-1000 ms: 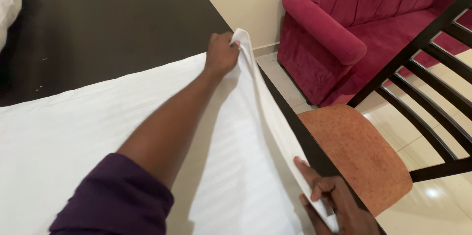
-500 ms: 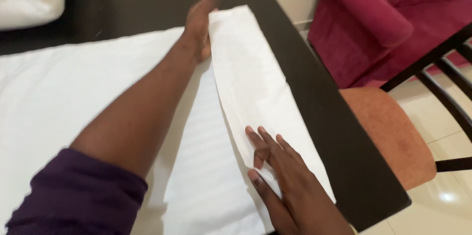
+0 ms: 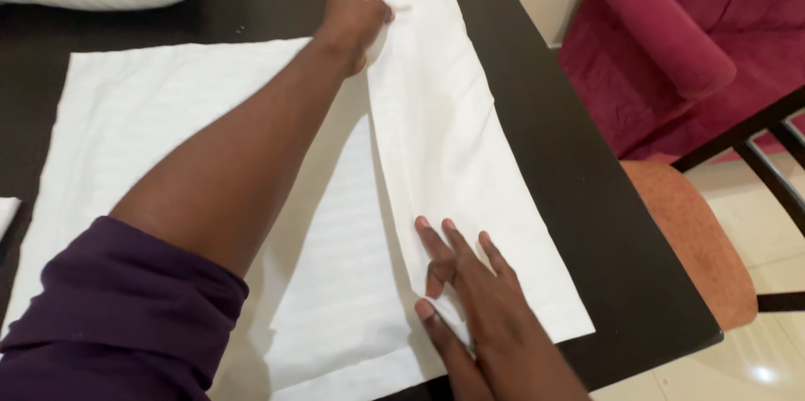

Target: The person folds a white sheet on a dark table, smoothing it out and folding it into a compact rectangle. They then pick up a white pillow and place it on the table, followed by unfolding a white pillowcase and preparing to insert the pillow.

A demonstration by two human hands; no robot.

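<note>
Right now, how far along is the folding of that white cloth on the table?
Done: the right edge of the white cloth is turned over into a folded strip. In hand: the left hand grips the strip's far end, and the right hand presses its near end flat. Left: most of the cloth lies spread open on the dark table.

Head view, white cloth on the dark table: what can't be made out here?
- White cloth: its middle is hidden by the left forearm; the near edge is cut off by the bottom of the frame.
- Left hand: whether its fingers pinch the folded strip or only rest against it cannot be told.
- Right hand: wrist cut off at the bottom.
- Chair: mostly outside the right edge.
</note>
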